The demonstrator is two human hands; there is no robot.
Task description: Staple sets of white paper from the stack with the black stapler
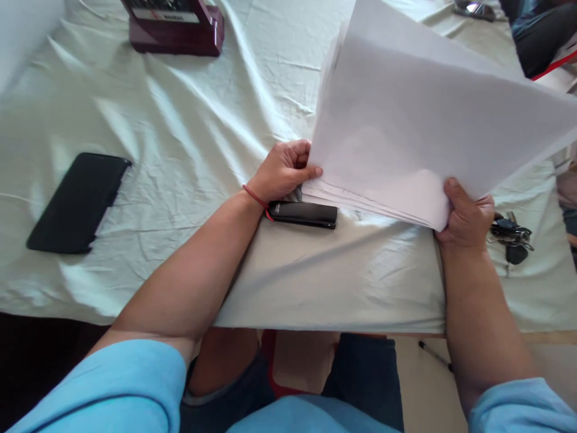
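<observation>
Fingers of your left hand (282, 171) and right hand (469, 221) grip the paper stack (406, 120) toward one o'clock; at your left hand's five o'clock the black stapler (306, 215) could get knocked if that hand drops; farther out, the stack could sag and slide apart if either pinch eases.

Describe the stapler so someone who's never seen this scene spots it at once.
On the pale cloth-covered table, find the stack of paper held by the left hand and right hand. Just below its lower left corner, by the red wristband, lies the stapler. It's a slim black bar, unlike the broad black case farther left and bunched keys at right.
</observation>
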